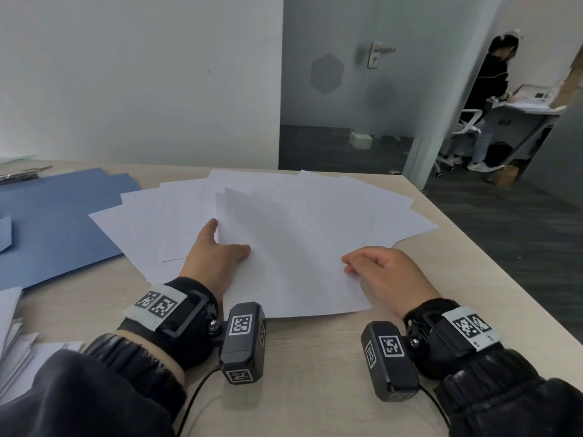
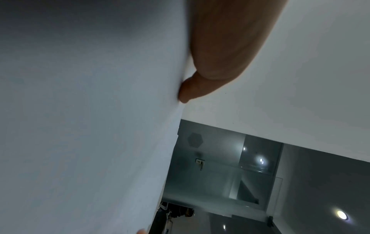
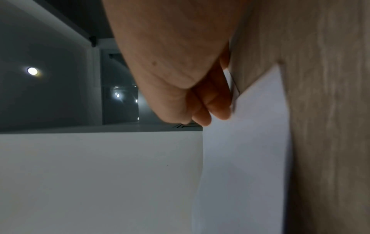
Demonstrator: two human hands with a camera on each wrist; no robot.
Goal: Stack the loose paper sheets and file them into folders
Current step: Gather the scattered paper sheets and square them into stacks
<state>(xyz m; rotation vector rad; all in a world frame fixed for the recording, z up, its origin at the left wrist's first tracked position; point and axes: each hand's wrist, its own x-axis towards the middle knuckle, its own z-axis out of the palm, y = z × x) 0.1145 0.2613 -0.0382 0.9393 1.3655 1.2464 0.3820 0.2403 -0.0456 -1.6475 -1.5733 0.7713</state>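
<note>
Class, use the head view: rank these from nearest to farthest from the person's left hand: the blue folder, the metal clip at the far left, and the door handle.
From the left hand:
1. Blue folder, on the table just left of the hand.
2. Metal clip, at the table's far left edge, beyond the folder.
3. Door handle, on the grey door beyond the table.

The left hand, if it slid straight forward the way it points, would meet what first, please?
Probably only more fanned white paper sheets beyond the left hand, then the far edge of the light wooden table; depth is uncertain.

White wall meets a grey glass door; dark carpet beyond the pale wooden desk
</note>
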